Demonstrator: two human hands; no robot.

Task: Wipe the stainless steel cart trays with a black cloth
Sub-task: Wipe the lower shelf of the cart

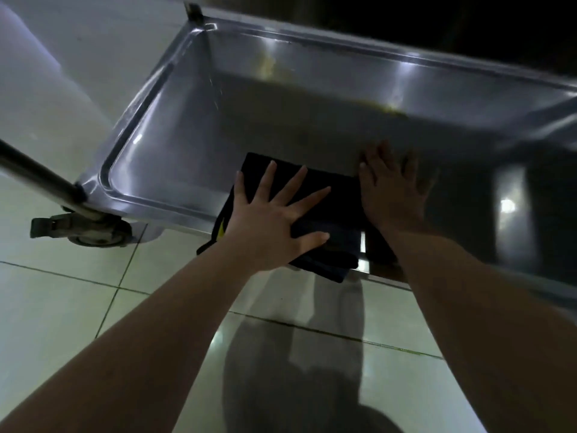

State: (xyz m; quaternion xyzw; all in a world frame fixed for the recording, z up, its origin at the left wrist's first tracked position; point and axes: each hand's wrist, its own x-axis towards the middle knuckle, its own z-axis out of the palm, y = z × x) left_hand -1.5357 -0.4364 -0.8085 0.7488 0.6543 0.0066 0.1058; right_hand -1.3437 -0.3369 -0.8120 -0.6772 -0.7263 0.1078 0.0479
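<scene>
Two hands, one black cloth, one steel tray, apparently one caster

one head-worn view looks steeply down and forward, close over the cart tray and the tiled floor beneath.

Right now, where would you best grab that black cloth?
Likely the black cloth where its folded edge overhangs the near rim of the tray: pinch from the near side, below. That part hangs free; the left hand presses the rest flat.
</scene>
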